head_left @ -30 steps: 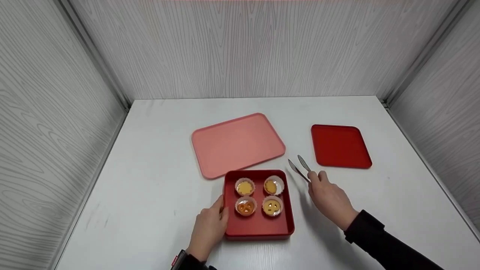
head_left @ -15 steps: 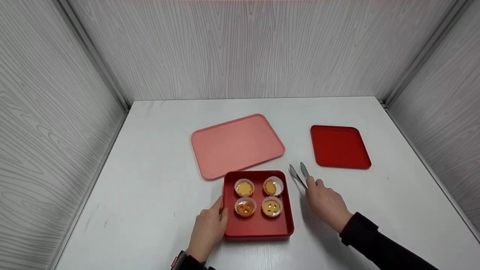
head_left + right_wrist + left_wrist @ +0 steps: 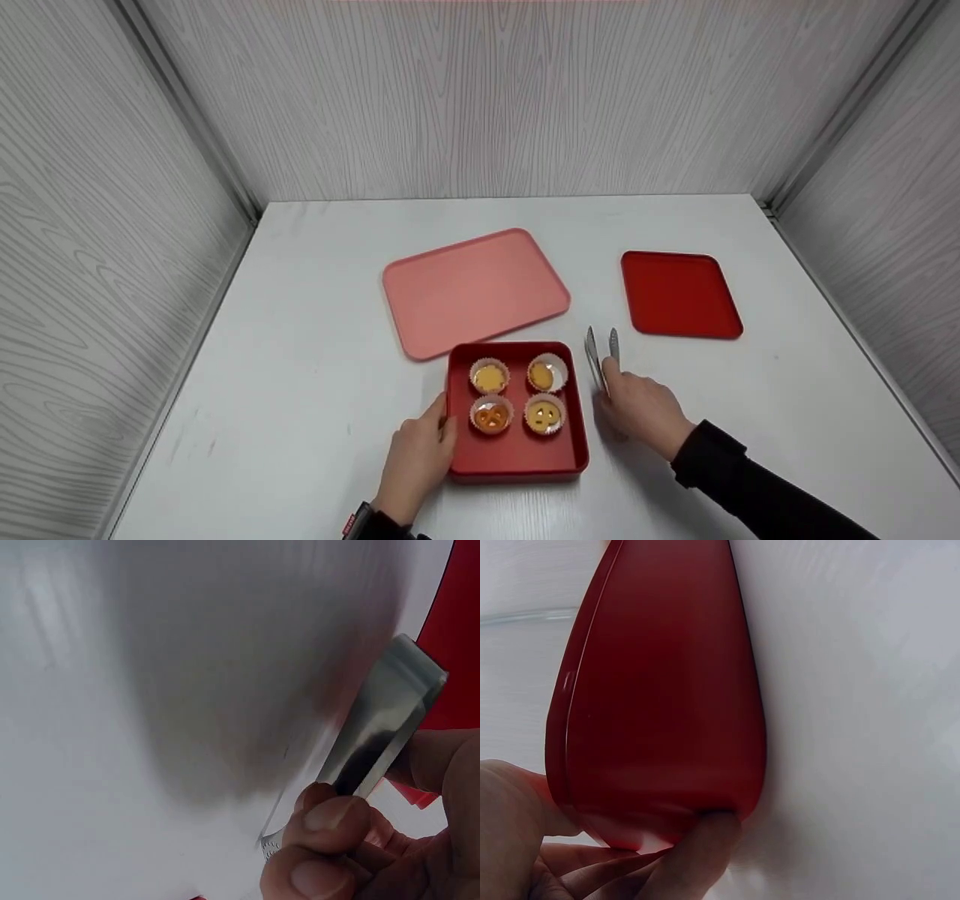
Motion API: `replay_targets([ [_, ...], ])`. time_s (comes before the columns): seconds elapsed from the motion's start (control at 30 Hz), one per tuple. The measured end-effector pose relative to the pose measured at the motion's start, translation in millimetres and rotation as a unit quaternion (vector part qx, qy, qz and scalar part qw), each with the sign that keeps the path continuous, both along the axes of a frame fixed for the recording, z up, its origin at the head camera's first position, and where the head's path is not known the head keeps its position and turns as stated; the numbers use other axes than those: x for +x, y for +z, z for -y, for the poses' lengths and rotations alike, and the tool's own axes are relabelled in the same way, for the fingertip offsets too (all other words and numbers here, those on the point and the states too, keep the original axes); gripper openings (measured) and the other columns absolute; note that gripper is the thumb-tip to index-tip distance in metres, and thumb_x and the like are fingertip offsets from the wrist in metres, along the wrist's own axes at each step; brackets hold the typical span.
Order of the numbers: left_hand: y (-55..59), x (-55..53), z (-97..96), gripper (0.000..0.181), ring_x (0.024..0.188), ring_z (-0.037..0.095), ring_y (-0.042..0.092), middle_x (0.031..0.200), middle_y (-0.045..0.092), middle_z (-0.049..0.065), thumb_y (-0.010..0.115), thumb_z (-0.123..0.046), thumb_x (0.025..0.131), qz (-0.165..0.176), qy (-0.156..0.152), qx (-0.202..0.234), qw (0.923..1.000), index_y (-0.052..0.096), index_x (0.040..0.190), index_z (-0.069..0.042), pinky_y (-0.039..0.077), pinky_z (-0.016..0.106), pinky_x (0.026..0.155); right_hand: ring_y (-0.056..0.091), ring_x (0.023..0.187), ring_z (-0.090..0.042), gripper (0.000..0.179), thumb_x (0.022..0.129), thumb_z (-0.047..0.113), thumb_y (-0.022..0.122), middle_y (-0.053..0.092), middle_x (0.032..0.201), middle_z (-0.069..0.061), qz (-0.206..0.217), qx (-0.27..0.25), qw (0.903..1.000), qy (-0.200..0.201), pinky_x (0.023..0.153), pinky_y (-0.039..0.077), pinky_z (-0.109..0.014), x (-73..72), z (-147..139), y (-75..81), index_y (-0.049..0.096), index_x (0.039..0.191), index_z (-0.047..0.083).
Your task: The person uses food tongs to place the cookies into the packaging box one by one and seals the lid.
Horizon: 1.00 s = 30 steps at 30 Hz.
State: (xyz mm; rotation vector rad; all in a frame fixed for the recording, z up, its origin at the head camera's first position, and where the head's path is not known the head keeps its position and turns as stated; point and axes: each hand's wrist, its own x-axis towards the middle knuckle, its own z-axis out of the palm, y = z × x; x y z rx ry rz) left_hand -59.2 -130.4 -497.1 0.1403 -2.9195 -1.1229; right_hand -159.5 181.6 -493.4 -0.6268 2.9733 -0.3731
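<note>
My left hand grips the left wall of a red square box, thumb at the rim; the left wrist view shows its fingers against the box's outer wall. Four-sided and shallow, the box holds several paper cups with biscuits: a yellow biscuit at back left, a round biscuit at back right, a pretzel-shaped biscuit at front left and a biscuit with holes at front right. Right of the box, my right hand holds metal tongs, their tips apart and nothing between them.
A pink tray lies behind the box, close to its back-left corner. A smaller red tray is at the back right. Grey wood-grain panels wall in the white table at the back and sides.
My right hand has drawn toward the table's front and slightly left with the tongs, whose tips now point more straight to the back. The left hand and the box stay in place.
</note>
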Motion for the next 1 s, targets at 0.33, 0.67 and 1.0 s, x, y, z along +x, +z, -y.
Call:
replay_targets([
  [0.33, 1.6, -1.1, 0.6, 0.043, 0.101, 0.033, 0.073, 0.116, 0.073, 0.019, 0.060, -0.018, 0.102, 0.017, -0.001, -0.004, 0.9998, 0.057, 0.140, 0.000, 0.057, 0.050, 0.084, 0.049, 0.052, -0.015, 0.036, 0.100, 0.036, 0.065, 0.049, 0.060, 0.000, 0.040, -0.031, 0.9987, -0.011, 0.049, 0.039, -0.034, -11.4, -15, 9.0, 0.048, 0.111, 0.007],
  [0.67, 1.0, -0.6, 1.5, 0.034, 0.092, 0.028, 0.074, 0.110, 0.075, 0.016, 0.059, -0.017, 0.102, 0.007, -0.009, 0.000, 0.9999, 0.061, 0.133, -0.004, 0.058, 0.047, 0.076, 0.063, 0.087, -0.034, 0.030, 0.093, 0.007, 0.072, 0.067, 0.101, -0.019, -0.103, -0.036, 0.9941, 0.004, 0.075, 0.056, -0.047, -55.5, -71, 21.6, 0.061, 0.119, -0.002],
  [1.0, -0.3, 0.0, 0.5, 0.038, 0.090, 0.027, 0.074, 0.110, 0.075, 0.018, 0.060, -0.017, 0.101, -0.003, -0.003, 0.001, 1.0000, 0.060, 0.136, -0.002, 0.058, 0.046, 0.075, 0.056, 0.115, -0.051, 0.052, 0.090, -0.001, 0.072, 0.058, 0.126, -0.033, -0.155, 0.047, 0.9859, 0.044, 0.091, 0.052, -0.059, -77.1, -112, 4.4, 0.053, 0.138, -0.008],
])
